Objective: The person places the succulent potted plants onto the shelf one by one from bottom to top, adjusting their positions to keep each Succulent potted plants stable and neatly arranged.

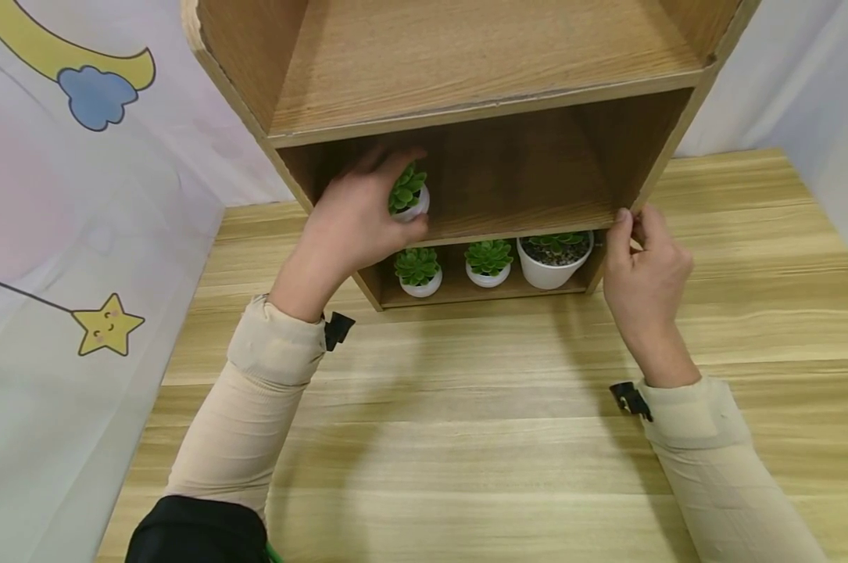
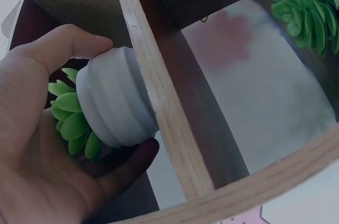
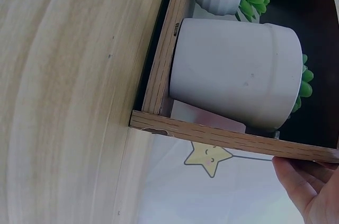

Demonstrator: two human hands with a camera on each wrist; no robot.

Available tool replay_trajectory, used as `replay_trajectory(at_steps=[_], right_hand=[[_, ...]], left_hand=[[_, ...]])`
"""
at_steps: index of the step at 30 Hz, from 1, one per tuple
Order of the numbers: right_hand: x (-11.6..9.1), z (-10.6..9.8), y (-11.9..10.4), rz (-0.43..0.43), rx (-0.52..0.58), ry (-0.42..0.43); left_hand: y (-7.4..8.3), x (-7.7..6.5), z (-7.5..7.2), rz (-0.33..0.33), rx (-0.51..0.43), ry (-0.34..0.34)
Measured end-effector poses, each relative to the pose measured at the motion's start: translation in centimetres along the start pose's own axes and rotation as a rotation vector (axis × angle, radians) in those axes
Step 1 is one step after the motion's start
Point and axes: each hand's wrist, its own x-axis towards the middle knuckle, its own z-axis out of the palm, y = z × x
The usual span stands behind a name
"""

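In the head view my left hand [image 1: 356,215] holds a small potted succulent [image 1: 407,194] at the left end of the middle shelf. The left wrist view has thumb and fingers around its white ribbed pot [image 2: 114,97], whose base meets the shelf board; green leaves [image 2: 74,121] point toward the palm. At the right side panel of the wooden shelf unit [image 1: 666,156], my right hand [image 1: 645,274] pinches the front edge with thumb and fingers. The right wrist view shows its fingertips against the panel's outer face, partly cut off by the frame.
The bottom compartment holds a small succulent [image 1: 418,270] at left, another succulent [image 1: 489,262] in the middle and a larger white pot [image 1: 552,264] at right. The unit stands on a wood-grain surface [image 1: 466,407], with a printed cloth [image 1: 65,234] on the left.
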Motion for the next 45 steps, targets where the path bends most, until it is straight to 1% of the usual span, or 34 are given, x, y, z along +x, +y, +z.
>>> replay_trajectory(at_steps=[6, 11, 20, 28, 37, 45], right_hand=[[0.02, -0.01, 0.13, 0.005, 0.004, 0.003], [0.01, -0.01, 0.19, -0.010, 0.005, -0.002], [0.04, -0.01, 0.14, -0.004, 0.017, 0.003], [-0.01, -0.06, 0.26, -0.020, 0.014, -0.006], [-0.06, 0.06, 0.37, 0.000, 0.031, -0.011], [-0.04, 0.07, 0.35, 0.006, 0.028, -0.019]], left_hand=[[0.04, 0.16, 0.02, -0.014, -0.006, -0.013], [0.01, 0.17, 0.03, -0.017, -0.015, -0.020], [0.00, 0.27, 0.01, -0.020, -0.014, -0.033], [-0.02, 0.30, -0.04, -0.013, -0.015, -0.041], [0.01, 0.33, -0.23, -0.008, -0.001, -0.059], [-0.03, 0.41, -0.26, -0.001, 0.013, -0.056]])
